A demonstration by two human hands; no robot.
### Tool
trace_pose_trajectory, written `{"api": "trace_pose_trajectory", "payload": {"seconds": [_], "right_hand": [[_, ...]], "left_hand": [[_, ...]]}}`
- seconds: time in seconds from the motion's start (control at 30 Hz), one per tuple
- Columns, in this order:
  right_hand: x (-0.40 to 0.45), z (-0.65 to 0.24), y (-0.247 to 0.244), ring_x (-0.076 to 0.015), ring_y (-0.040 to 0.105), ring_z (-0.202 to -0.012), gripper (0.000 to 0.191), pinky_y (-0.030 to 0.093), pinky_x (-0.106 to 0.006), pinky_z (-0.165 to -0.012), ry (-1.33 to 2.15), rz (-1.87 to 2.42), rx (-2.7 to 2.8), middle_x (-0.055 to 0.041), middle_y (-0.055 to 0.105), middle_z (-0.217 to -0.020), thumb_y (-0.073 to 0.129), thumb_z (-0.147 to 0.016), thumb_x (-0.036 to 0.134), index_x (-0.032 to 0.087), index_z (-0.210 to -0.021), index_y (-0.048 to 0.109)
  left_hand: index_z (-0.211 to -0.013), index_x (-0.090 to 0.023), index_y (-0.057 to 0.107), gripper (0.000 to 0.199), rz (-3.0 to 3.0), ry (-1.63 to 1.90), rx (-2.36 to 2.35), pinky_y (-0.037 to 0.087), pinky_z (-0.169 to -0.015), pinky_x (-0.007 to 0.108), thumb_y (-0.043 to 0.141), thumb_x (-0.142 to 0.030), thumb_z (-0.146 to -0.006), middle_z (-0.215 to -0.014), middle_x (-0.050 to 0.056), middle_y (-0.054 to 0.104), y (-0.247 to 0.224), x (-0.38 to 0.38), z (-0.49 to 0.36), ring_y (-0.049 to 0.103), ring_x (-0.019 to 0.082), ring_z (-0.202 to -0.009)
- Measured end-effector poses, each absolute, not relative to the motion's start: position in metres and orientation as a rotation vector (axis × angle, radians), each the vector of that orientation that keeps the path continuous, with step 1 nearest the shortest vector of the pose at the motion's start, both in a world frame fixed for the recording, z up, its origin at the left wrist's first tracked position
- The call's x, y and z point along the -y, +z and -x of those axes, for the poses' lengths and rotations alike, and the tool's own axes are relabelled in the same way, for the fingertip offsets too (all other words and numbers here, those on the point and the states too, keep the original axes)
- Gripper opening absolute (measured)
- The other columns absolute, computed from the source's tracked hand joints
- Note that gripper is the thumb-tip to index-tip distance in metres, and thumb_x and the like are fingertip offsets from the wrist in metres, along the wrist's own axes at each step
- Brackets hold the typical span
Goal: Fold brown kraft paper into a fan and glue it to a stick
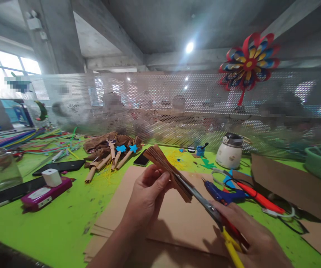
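Observation:
Near the middle of the view, my left hand (149,191) pinches a folded stack of brown paper (160,158) between thumb and fingers. The stack is pleated and hangs tilted above the table. My right hand (254,234) is wrapped round the red and yellow handles of a pair of scissors (209,206). The scissor blades point up and left and lie against the folded paper, just right of my left fingertips. Flat brown paper sheets (183,223) lie below both hands.
A blue glue gun (223,192) and a red-handled tool (261,198) lie right. Behind them stands a pale jug (229,152). Paper figures (124,162), phones and a purple power strip (47,193) are left. A perforated screen (155,100) borders the green table (62,227).

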State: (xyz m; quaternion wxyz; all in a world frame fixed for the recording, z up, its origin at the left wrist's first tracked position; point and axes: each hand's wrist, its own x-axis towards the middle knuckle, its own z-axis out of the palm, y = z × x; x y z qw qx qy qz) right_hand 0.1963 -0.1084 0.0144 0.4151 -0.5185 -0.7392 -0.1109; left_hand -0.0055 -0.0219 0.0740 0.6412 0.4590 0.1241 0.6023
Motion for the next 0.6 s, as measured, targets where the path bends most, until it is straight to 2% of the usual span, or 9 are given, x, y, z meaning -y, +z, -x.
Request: {"api": "trace_pose_trajectory", "payload": {"seconds": [0.1, 0.3, 0.47, 0.6], "right_hand": [[0.1097, -0.1963, 0.0179, -0.0158, 0.065, -0.070, 0.041, 0.052, -0.017, -0.048, -0.273, 1.299, 1.873, -0.0048, 0.066, -0.093, 0.056, -0.077, 0.033, 0.026, -0.117, 0.054], [0.1093, -0.1975, 0.0206, -0.0186, 0.065, -0.080, 0.048, 0.055, -0.020, -0.061, -0.269, 1.299, 1.951, -0.0066, 0.065, -0.094, 0.063, -0.072, 0.028, 0.022, -0.119, 0.053], [0.1094, -0.1960, 0.0175, -0.0161, 0.065, -0.069, 0.043, 0.054, -0.018, -0.052, -0.220, 1.270, 1.881, -0.0056, 0.065, -0.091, 0.059, -0.076, 0.031, 0.026, -0.119, 0.054], [0.1088, -0.1947, 0.0152, -0.0152, 0.063, -0.065, 0.041, 0.053, -0.018, -0.051, -0.169, 1.222, 1.843, -0.0059, 0.064, -0.087, 0.057, -0.077, 0.034, 0.025, -0.118, 0.054]], "left_hand": [[-0.093, -0.020, 0.066, 0.019, -1.066, 1.362, -0.296, 0.048, -0.072, 0.025, 0.064, -0.015, -0.075, -0.079, 0.002, 0.065, 0.0740, 0.0223, 0.0058, 0.059, 0.011, -0.073], [-0.093, -0.021, 0.067, 0.019, -1.070, 1.363, -0.286, 0.049, -0.072, 0.024, 0.063, -0.015, -0.075, -0.081, 0.002, 0.065, 0.0744, 0.0223, 0.0067, 0.059, 0.011, -0.073], [-0.092, -0.021, 0.067, 0.019, -1.058, 1.377, -0.270, 0.049, -0.070, 0.023, 0.064, -0.015, -0.074, -0.079, 0.001, 0.064, 0.0746, 0.0226, 0.0069, 0.059, 0.010, -0.071], [-0.093, -0.021, 0.067, 0.020, -1.073, 1.363, -0.261, 0.048, -0.071, 0.022, 0.063, -0.015, -0.075, -0.079, 0.001, 0.064, 0.0751, 0.0227, 0.0079, 0.059, 0.010, -0.072]]}}
